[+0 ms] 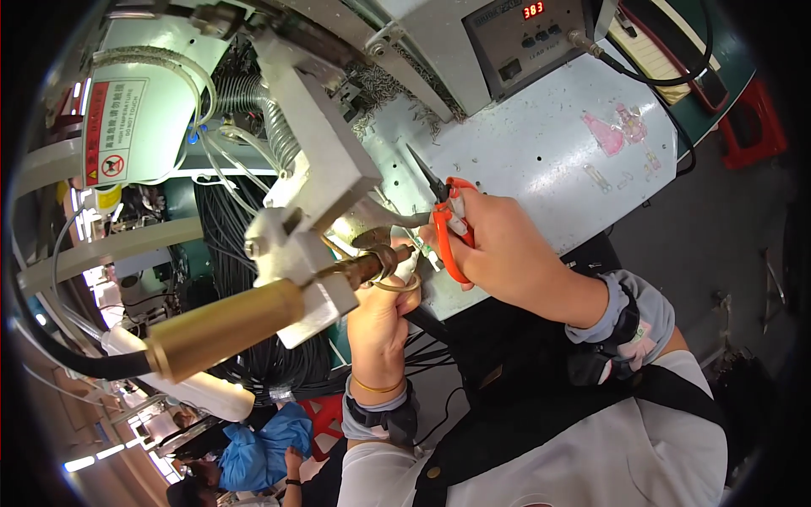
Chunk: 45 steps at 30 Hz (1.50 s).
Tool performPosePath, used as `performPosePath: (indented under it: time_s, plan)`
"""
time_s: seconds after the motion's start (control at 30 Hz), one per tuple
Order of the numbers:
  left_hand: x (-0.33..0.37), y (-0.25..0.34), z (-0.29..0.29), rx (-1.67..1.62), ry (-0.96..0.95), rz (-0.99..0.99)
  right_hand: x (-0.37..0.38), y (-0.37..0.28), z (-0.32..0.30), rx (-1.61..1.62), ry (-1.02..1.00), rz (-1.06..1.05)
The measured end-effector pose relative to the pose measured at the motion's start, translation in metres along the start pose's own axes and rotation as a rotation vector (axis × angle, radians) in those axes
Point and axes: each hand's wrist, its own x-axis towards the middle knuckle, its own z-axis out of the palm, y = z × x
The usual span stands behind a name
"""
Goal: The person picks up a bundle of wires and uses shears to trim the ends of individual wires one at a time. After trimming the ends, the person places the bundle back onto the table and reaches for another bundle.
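Note:
My right hand is closed around scissors with orange handles; their dark, pointed blades angle up and left over the pale machine table. Just left of it, my left hand is closed, its fingertips partly hidden behind the soldering machine's metal tip holder. A small green and white piece shows between the two hands; I cannot make out exactly what my left fingers grip. The brass-coloured soldering iron body slants across in front, close above my left hand.
Metal clippings lie at the back of the table. Beyond stands a control box with a red display. Black cables hang at left under a pale arm. A red stool is at far right; a blue-clad person sits lower left.

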Motion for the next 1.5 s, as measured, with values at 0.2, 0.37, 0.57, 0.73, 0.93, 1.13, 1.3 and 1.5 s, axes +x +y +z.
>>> performPosePath:
  time_s: [0.2,0.37,0.57,0.73,0.93,1.13,1.3,1.5]
  plan:
    - [-0.003,-0.005,-0.001,0.034,0.047,0.073,0.0,-0.002,-0.001,-0.041,-0.008,-0.034]
    - [-0.004,-0.004,0.001,0.049,0.04,0.047,-0.001,-0.003,0.001,-0.067,0.046,-0.049]
    - [-0.014,0.003,0.005,0.124,0.009,0.04,-0.01,-0.005,-0.002,0.091,-0.017,0.047]
    - [-0.043,-0.004,0.014,0.118,0.054,0.056,-0.032,-0.008,-0.009,0.247,-0.126,0.049]
    - [-0.074,-0.015,0.017,0.432,-0.122,0.139,-0.05,-0.02,-0.009,-0.044,-0.304,-0.288]
    - [-0.084,-0.027,0.015,0.471,-0.054,0.22,-0.059,-0.024,-0.01,-0.111,-0.164,-0.244]
    - [-0.084,-0.029,0.01,0.569,0.071,0.584,-0.058,-0.038,-0.018,0.257,-0.529,0.442]
    - [-0.087,-0.024,0.007,0.122,0.032,0.279,-0.065,-0.011,-0.01,0.014,-0.39,-0.164]
